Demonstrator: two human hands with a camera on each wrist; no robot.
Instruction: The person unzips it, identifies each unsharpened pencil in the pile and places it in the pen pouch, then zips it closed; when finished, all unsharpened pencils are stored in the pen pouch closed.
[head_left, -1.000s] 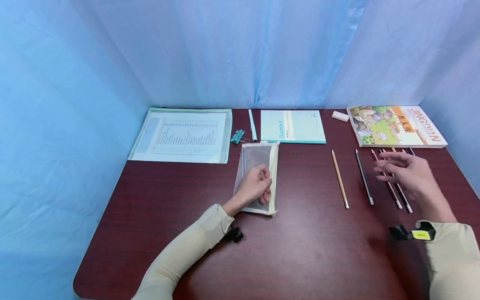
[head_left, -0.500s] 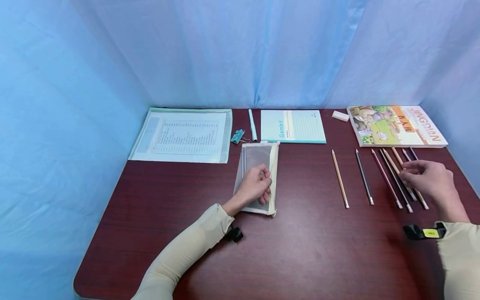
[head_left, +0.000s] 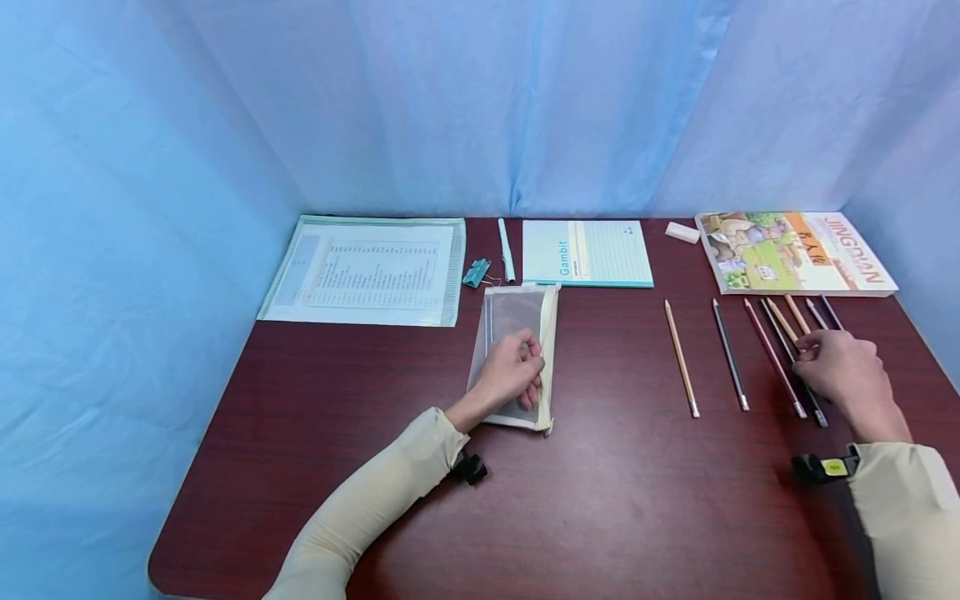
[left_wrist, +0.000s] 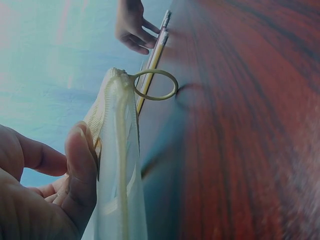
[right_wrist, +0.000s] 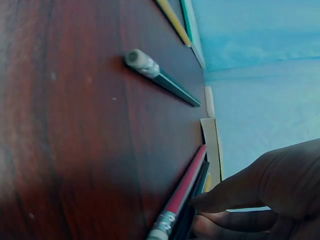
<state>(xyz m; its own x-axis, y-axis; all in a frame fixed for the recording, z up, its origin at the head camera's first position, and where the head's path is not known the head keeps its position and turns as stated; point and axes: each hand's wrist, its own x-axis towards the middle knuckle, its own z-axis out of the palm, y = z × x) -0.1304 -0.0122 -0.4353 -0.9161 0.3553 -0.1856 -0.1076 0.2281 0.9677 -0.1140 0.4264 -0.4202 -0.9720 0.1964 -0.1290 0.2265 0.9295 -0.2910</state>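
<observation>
A translucent zip pouch (head_left: 546, 354) with a cream zipper edge lies at the table's middle. My left hand (head_left: 513, 371) pinches that edge between thumb and fingers; a pull ring (left_wrist: 156, 85) sticks out from the pouch's end in the left wrist view. On the right, my right hand (head_left: 847, 371) is down over a cluster of pencils, its thumb (right_wrist: 225, 195) and fingertips against or just beside a black pencil (right_wrist: 186, 217). Whether it pinches one is unclear. A dark red pencil (head_left: 775, 358) lies just left of that hand, whose fingers hide parts of several others.
A natural-wood pencil (head_left: 681, 358) and a dark pencil (head_left: 730, 354) lie apart between pouch and cluster. Along the back are a document folder (head_left: 360, 271), a teal binder clip (head_left: 476, 272), a white pen (head_left: 506, 250), a notebook (head_left: 587, 252), an eraser (head_left: 682, 232) and a book (head_left: 795, 254).
My right hand first moved right above the pencils, then came back slightly left and down onto the cluster. The left hand and the pouch have stayed put.
</observation>
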